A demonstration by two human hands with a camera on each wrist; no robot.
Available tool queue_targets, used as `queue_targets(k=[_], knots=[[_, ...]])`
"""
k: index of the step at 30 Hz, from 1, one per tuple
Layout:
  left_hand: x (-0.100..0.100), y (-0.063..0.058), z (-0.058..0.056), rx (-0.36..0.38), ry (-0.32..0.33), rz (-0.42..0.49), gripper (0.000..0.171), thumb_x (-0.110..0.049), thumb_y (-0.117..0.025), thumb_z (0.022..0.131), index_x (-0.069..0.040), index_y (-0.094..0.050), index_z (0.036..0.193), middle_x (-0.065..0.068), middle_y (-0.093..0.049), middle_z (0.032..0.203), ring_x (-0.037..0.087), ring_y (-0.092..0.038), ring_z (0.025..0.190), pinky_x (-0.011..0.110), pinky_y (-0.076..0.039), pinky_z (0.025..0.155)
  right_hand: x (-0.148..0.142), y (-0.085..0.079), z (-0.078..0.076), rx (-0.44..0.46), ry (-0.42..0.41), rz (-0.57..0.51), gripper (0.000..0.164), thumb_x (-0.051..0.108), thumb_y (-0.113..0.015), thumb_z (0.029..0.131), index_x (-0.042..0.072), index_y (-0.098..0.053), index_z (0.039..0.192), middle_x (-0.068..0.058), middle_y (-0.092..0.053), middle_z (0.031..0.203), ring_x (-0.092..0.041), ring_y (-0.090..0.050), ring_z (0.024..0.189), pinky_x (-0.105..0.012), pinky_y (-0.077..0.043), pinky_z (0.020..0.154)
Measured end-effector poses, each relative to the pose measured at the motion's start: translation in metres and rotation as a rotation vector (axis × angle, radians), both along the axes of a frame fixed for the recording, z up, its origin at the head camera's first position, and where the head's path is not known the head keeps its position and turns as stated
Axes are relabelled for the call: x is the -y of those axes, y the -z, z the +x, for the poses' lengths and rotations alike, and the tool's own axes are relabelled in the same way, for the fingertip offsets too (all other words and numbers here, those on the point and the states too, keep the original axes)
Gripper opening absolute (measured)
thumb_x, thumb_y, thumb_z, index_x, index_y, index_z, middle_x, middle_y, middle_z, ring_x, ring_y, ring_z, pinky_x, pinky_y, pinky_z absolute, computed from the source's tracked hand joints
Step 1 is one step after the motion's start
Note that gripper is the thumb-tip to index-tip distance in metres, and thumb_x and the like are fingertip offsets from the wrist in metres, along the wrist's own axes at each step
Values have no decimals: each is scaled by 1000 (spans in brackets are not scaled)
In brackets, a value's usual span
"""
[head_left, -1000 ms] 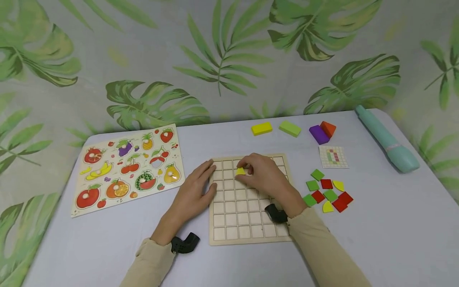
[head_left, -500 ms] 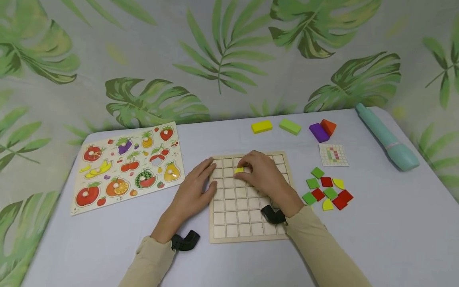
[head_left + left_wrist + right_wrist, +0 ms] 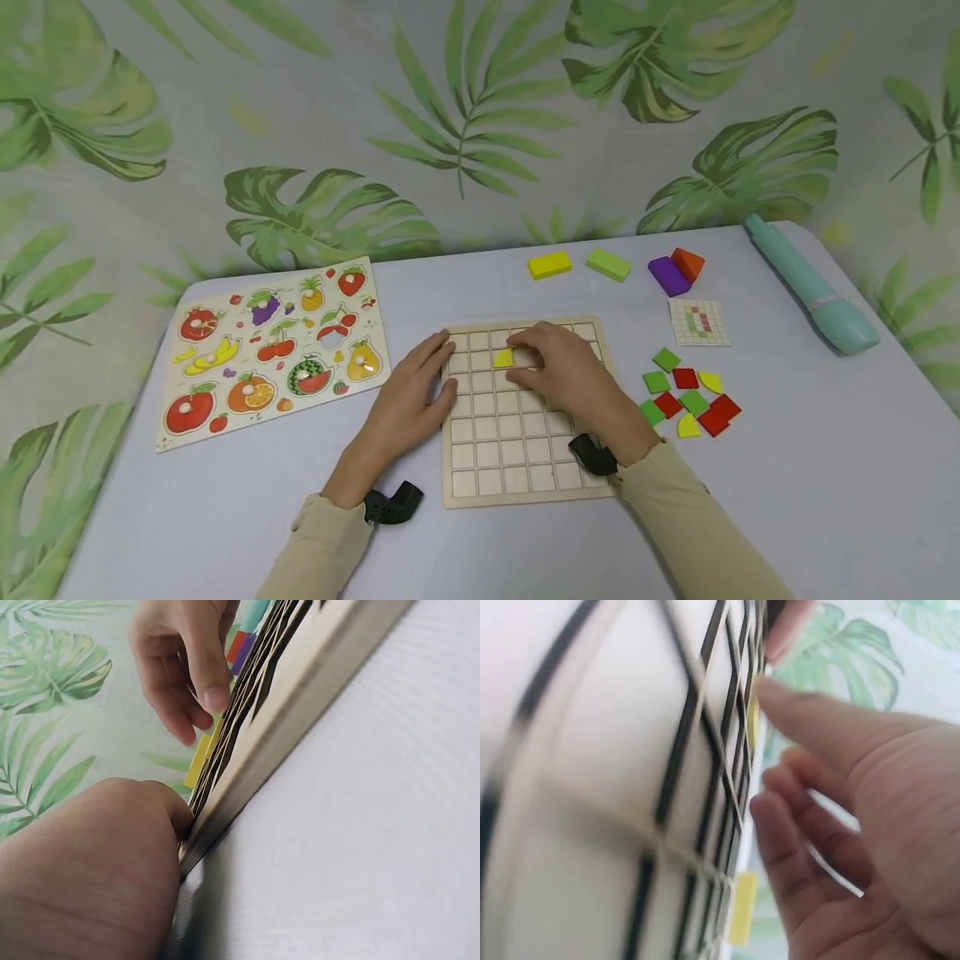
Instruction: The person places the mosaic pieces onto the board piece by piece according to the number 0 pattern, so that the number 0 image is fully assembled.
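Now, on my feed, the left hand [image 3: 408,396] rests its extended fingers along the left edge of the grid board [image 3: 490,482], as before, gripping nothing. The right hand [image 3: 562,367] has released the yellow tile [image 3: 503,358], thumb and forefinger parted, holding nothing. I see that tile in the second-farthest row, third cell from the left. Beyond the board lies a yellow block [image 3: 550,266].

Yellow quarter-round tile [image 3: 503,358]: flat, second row from far edge, third column from left. Pale wooden grid board [image 3: 511,427]: flat on table [image 3: 817,467].
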State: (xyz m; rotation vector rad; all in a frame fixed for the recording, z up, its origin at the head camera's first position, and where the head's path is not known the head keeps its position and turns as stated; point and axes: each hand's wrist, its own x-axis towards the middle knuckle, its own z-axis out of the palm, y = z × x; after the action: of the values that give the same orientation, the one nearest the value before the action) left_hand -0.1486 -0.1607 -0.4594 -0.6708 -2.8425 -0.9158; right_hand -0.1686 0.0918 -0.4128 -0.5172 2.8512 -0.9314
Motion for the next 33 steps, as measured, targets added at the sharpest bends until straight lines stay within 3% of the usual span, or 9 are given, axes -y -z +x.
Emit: queue_targets(k=[3, 13, 20, 28, 33], knots=[[0, 1, 0, -10, -5, 0, 53, -21, -58, 102, 0, -50, 150, 11, -40, 164, 27, -36, 153, 45, -33, 124, -11, -7, 3, -10, 7, -10, 38, 25, -81, 91, 11, -73, 125, -4, -72, 116, -21, -66, 94, -40, -56, 84], [1, 1, 0, 8, 5, -8, 53, -21, -57, 102, 0, -50, 151, 11, -39, 164, 27, -35, 153, 45, -33, 124, -58, -22, 19, -98, 26, 6, 37, 23, -83, 88, 10, -75, 123, -6, -75, 117, -25, -71, 94, -43, -58, 81], [3, -1, -2, -3, 5, -1, 54, -22, -58, 102, 0, -49, 151, 10, -38, 164, 26, -35, 153, 45, -33, 124, -87, -33, 20, -197, 24, 3, 35, 18, -84, 87, 11, -76, 120, -8, -75, 118, -26, -71, 94, -45, -59, 77], [2, 2, -2, 2, 2, -1, 55, -22, -57, 102, 0, -49, 151, 9, -38, 165, 26, -34, 153, 46, -33, 124, -124, -23, 16, -223, -56, 46, 37, 13, -87, 83, 11, -76, 118, -5, -77, 114, -26, -73, 94, -48, -61, 80], [2, 3, -2, 3, 3, -4, 55, -23, -57, 102, 0, -49, 152, 9, -37, 165, 25, -34, 154, 45, -32, 124, -149, -19, 13, -232, -40, 83, 38, 14, -88, 81, 13, -77, 117, -2, -78, 109, -24, -74, 94, -48, -61, 81]])
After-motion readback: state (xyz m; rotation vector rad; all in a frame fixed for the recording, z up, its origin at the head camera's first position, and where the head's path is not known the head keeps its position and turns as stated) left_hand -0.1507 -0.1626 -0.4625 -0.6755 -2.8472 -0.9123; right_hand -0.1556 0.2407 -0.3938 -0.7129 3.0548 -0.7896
